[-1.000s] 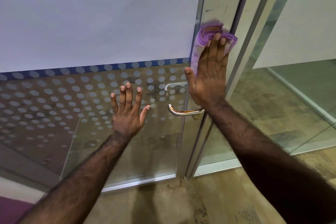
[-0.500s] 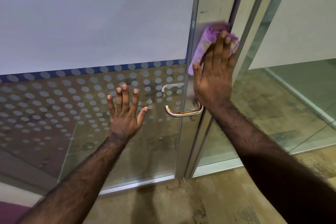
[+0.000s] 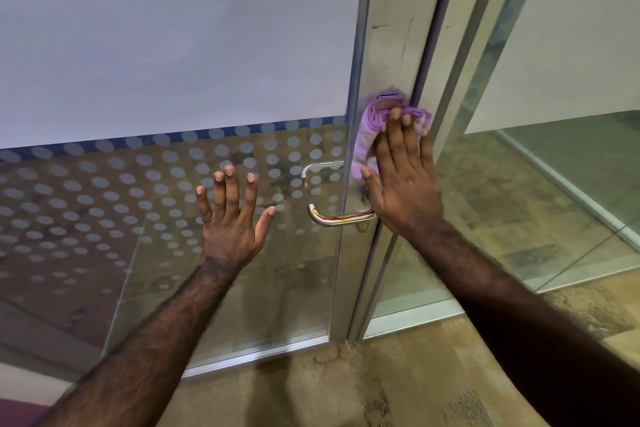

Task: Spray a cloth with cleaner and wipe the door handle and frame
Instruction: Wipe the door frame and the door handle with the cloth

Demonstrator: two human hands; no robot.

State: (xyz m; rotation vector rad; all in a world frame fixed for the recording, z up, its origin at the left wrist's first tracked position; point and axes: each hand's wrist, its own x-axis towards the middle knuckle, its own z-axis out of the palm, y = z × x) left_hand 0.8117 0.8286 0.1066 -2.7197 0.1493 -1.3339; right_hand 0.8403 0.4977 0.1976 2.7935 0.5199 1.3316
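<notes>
The right hand [image 3: 403, 180], fingers [image 3: 394, 139] straight and close together, presses the purple cloth [image 3: 369, 135] flat against the metal door frame [image 3: 391, 45] just above the door handle [image 3: 337, 218], while the empty left hand [image 3: 230, 215], fingers spread, rests on the dotted glass door [image 3: 138, 184].

Mottled tan floor [image 3: 277, 399] — glass door [image 3: 173, 45] standing on it

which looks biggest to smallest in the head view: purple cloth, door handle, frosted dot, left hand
1. left hand
2. purple cloth, partly hidden under the right hand, so its full size is unsure
3. door handle, close to the cloth in apparent size
4. frosted dot, clearly smallest
</notes>
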